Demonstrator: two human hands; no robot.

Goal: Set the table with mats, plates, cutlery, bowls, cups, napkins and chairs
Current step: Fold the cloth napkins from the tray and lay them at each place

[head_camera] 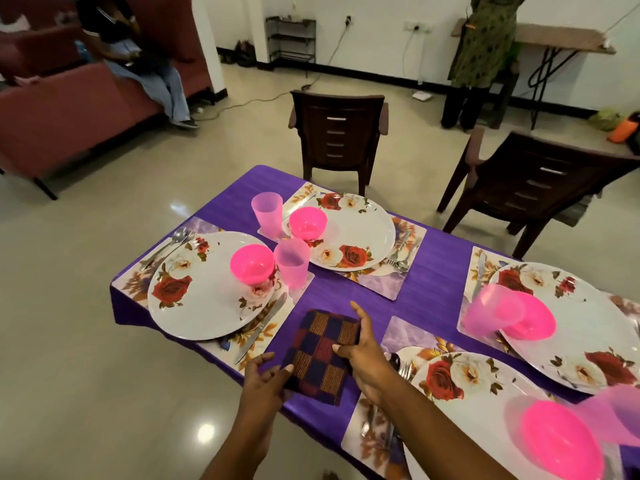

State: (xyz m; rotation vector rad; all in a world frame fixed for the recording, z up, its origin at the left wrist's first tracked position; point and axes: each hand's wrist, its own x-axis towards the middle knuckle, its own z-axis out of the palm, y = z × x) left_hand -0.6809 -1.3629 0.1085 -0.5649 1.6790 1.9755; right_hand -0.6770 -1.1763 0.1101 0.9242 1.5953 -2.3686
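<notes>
spreading out below us is the worktop [433,282], draped in purple and already carrying four mats, each with a flowered plate, a pink bowl, a pink cup and cutlery. two dark chairs stand apart from it: the far chair [337,133] back from the end, the right chair [526,188] turned away at an angle. we judge the chairs and napkins are what remains.

between the near-left plate [204,296] and the near-right plate [485,410] lies the folded checked napkin [323,355], flat on the cloth near the front edge. our left hand [265,375] pinches its near-left corner with curled fingers; our right hand [363,351] grasps its right edge, thumb on top.

the risk we see: a quick lift or unfolding here could sweep the knife [261,329] just beside the napkin, or drag the cloth and tip the left cup [292,263], which stands close by.
</notes>
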